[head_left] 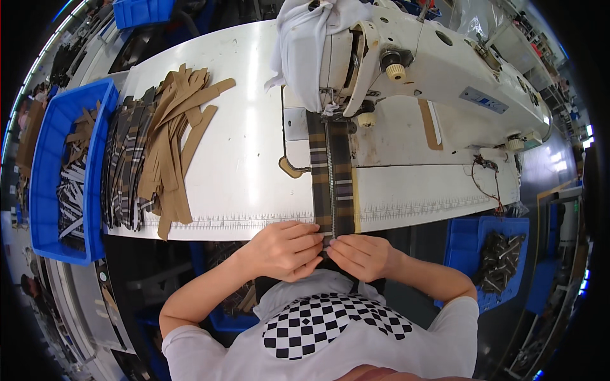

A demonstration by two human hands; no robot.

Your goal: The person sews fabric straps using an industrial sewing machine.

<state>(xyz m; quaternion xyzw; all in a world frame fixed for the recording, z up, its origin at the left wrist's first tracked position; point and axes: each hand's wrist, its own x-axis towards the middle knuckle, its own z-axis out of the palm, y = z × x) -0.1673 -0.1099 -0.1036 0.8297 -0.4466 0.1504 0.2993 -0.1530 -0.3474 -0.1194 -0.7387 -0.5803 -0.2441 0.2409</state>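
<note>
A dark plaid fabric strip runs from under the sewing machine's needle area toward me, with a metal-toothed zipper lengthwise along it. My left hand pinches the strip's near end at the table's front edge, on the zipper's left. Close beside it, my right hand pinches the same end on the right, fingertips nearly meeting the left ones. The exact grip under the fingers is hidden. Beyond both hands, the white sewing machine covers the strip's far end; a white cloth drapes over its head.
Tan fabric strips and plaid strips lie piled on the left of the white table. A blue bin with more strips stands at the left edge. Lower right, another blue bin holds dark bundled pieces.
</note>
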